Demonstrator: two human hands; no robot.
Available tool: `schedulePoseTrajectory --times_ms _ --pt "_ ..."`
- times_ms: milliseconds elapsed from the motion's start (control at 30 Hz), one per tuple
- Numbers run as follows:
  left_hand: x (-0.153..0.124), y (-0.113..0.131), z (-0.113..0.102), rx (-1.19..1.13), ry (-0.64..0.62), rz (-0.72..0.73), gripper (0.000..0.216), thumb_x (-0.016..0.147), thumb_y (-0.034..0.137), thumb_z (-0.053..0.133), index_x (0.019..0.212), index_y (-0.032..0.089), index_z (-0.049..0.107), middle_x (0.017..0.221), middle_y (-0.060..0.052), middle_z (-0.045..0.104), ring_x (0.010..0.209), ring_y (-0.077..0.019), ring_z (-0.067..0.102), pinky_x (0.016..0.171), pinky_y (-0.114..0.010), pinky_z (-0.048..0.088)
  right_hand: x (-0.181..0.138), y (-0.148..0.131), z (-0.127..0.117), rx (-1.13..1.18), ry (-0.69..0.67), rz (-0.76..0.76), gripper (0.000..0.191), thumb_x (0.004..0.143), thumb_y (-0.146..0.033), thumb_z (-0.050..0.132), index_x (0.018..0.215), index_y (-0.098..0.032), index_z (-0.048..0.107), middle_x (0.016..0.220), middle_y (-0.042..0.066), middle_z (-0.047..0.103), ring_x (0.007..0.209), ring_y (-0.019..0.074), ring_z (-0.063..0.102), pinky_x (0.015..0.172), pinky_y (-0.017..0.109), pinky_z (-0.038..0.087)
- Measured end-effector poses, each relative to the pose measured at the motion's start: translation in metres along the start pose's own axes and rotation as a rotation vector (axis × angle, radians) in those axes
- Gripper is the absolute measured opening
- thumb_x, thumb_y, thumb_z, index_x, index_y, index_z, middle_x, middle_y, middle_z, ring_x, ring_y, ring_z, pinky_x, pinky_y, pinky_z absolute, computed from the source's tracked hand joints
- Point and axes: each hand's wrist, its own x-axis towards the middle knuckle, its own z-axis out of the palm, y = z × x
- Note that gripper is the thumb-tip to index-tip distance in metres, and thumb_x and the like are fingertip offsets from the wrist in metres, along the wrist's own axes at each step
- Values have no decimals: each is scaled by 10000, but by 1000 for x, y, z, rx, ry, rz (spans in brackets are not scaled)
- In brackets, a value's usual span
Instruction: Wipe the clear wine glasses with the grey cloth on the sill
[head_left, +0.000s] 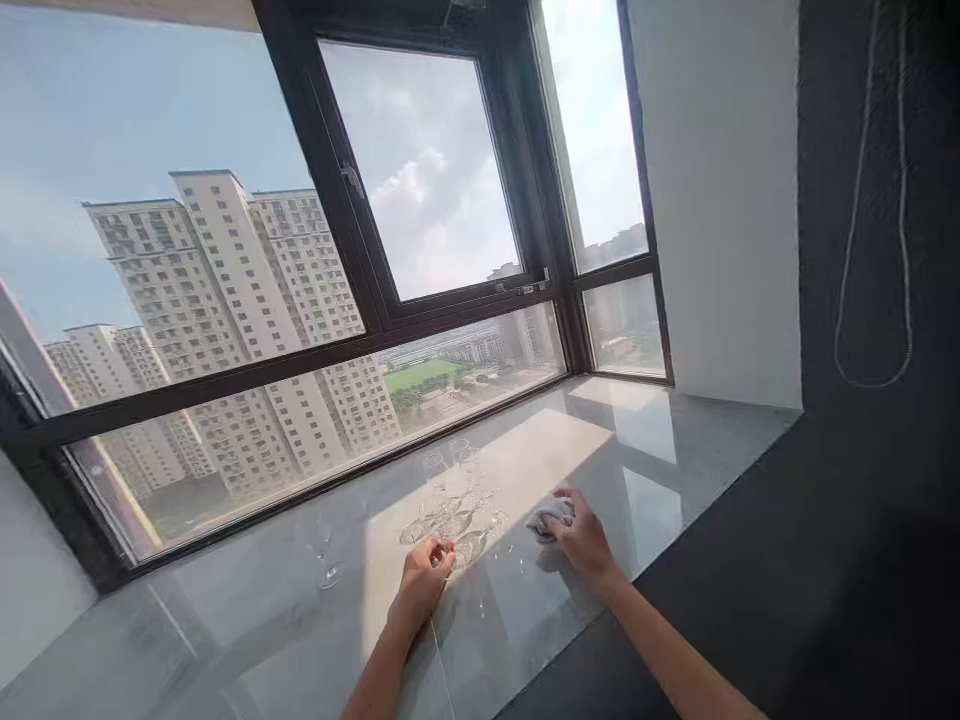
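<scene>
My left hand is at the front of a group of clear stemmed glasses on the windowsill. Its fingers are curled closed around a clear glass, whose outline is hard to make out against the glare and shadows. To the right, my right hand grips a crumpled white cloth just above the sill, apart from the glasses. One more stemmed glass stands alone, left of my left hand.
The glossy pale windowsill carries bright sun patches and reflections. Behind it rises a dark-framed window with tall buildings outside. A white wall bounds the right, where a looped cord hangs. The sill's front edge drops to a dark area.
</scene>
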Motion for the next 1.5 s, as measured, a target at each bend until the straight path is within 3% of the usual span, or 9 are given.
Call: schedulePoseTrajectory --times_ms 133,333,667,900,1067,1167,1233,1367,1500 --pt "5 -4 5 80 17 20 208 774 332 563 835 170 677 770 -29 663 752 -181 619 723 -270 461 -2 0 2 20 1 -3 375 755 -411 625 1068 -216 554 987 108 676 968 282 651 708 329 500" --pt "28 -5 13 384 90 -12 267 765 371 663 966 199 702 1274 -80 629 1263 -253 490 1045 -303 357 -1 0 1 40 -5 -1 363 744 -395 630 1050 -215 554 937 96 681 923 269 658 706 324 498" --pt "57 12 18 530 148 -4 209 854 377 583 945 220 688 1175 -70 653 1151 -233 547 956 -308 377 3 7 5 50 10 -10 341 744 -365 624 1041 -215 551 900 82 676 948 270 649 736 328 482" --pt "45 1 14 326 202 2 226 899 288 484 969 197 679 1100 -77 672 1046 -208 603 942 -289 413 2 6 3 46 -11 23 364 755 -393 618 1060 -212 532 928 91 668 915 265 660 710 322 488" --pt "17 -20 -35 378 683 28 274 896 270 403 998 181 640 1082 -110 635 1068 -252 582 967 -377 435 1 1 -2 60 -32 29 384 761 -450 609 1051 -204 553 963 108 678 920 276 670 701 331 508" --pt "-3 -38 -74 466 1103 -133 381 844 275 468 1198 165 556 1265 -161 547 1248 -323 471 1050 -500 357 1 1 -3 47 -16 32 406 721 -462 635 1027 -202 572 971 118 685 991 307 659 723 345 512" --pt "-11 -53 -93 447 1198 -315 538 798 301 527 1312 156 463 1347 -195 491 1288 -365 438 1035 -542 358 2 2 -3 35 -3 38 420 695 -460 644 1015 -197 574 948 119 690 974 317 665 718 357 510" --pt "-10 -80 -107 301 1019 -617 741 745 382 591 1396 129 346 1310 -237 552 1214 -411 522 962 -555 416 4 3 -1 35 -3 32 423 676 -457 655 999 -197 573 903 109 698 904 311 677 685 358 501" --pt "3 -92 -105 269 867 -597 734 775 388 546 1424 162 290 1337 -194 579 1208 -374 558 1029 -544 362 4 4 1 13 -1 15 392 679 -431 652 990 -202 579 866 89 695 884 290 672 692 349 491"
